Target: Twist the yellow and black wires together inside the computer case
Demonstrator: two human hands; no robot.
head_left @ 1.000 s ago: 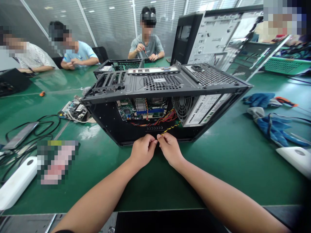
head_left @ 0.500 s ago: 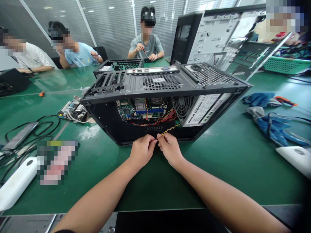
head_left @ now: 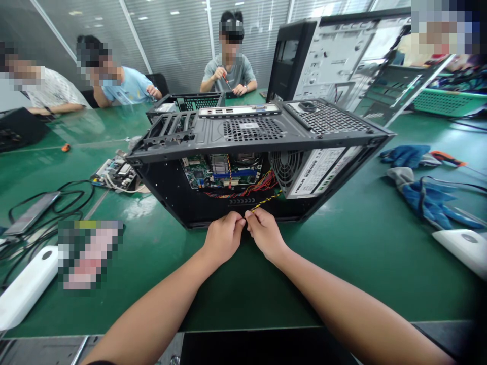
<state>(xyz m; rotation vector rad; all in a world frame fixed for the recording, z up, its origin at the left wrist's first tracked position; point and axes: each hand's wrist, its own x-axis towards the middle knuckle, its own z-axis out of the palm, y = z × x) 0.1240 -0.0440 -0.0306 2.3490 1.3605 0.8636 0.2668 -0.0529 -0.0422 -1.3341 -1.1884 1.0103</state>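
Bare right hand [head_left: 266, 234] pinching thin twisted yellow-and-black cable [head_left: 262, 204] at near lower edge of open-sided black metal computer case [head_left: 213, 129], cable running from beside boxy white-labelled power supply [head_left: 315, 175]; bare left hand [head_left: 224, 234] closed just beside, cannot tell from here what it grips; case on glossy green table [head_left: 361, 263]

Head-worn view, facing forward and down
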